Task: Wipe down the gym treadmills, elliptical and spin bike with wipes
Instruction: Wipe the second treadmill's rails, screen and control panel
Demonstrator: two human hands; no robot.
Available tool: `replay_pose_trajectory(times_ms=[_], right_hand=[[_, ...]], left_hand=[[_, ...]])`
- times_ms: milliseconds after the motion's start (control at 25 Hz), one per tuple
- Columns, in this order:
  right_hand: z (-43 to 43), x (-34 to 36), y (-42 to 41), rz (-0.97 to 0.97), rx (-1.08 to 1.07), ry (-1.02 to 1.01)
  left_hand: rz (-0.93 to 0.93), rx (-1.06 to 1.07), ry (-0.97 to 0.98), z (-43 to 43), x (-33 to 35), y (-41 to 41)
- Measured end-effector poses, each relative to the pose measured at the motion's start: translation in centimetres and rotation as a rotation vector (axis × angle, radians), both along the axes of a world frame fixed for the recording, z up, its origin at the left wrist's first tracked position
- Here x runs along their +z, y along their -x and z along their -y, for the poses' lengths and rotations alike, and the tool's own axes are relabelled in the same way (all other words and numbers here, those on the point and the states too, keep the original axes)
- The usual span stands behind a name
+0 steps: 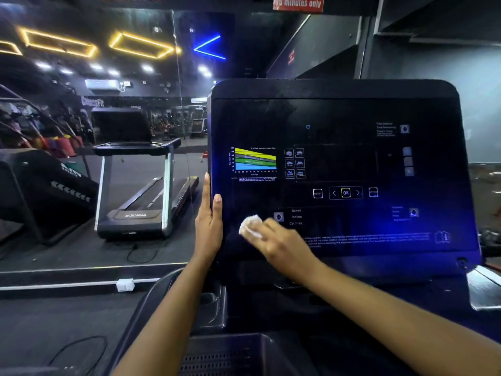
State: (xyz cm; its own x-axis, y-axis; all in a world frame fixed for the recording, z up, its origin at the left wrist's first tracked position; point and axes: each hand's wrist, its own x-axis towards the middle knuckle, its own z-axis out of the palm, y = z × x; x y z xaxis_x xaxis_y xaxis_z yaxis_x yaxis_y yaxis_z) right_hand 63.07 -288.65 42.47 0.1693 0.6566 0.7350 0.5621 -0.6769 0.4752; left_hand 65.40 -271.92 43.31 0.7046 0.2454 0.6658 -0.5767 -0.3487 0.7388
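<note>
Red sign (298, 3) overhead, yellow ceiling lights (146, 40), air conditioner (102, 84).

**Around the treadmill console**

The console (339, 169) stands straight ahead. The left hand (208, 226) lies along its left edge, with the thumb on the front face. On the lower left of that face the right hand (282, 245) holds the wipe (250, 226) against the panel, just left of the printed labels (296, 217). Below the console sits a cup holder (210, 302), and below that a vent grille (217, 359). Left of the console and farther back stands a second treadmill (141, 172), with a stair machine (40, 185) farther left again. A sign (298, 2) hangs above the console.
</note>
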Motion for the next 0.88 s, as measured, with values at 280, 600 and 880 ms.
replay_pose_trajectory(times_ms=[280,600,880], right_hand=[[-0.9,6.5,-1.5,-0.053,0.082,-0.191],[-3.7,-1.2,0.6,-0.038,0.064,-0.042],[0.3,-0.2,1.6,-0.126,0.095,-0.142]], left_hand=[[-0.04,-0.112,0.104,-0.1,-1.6,0.9],[-0.026,-0.135,0.127,0.0,-2.4,1.0],[-0.063,-0.008,0.033,0.3,-2.2,1.9]])
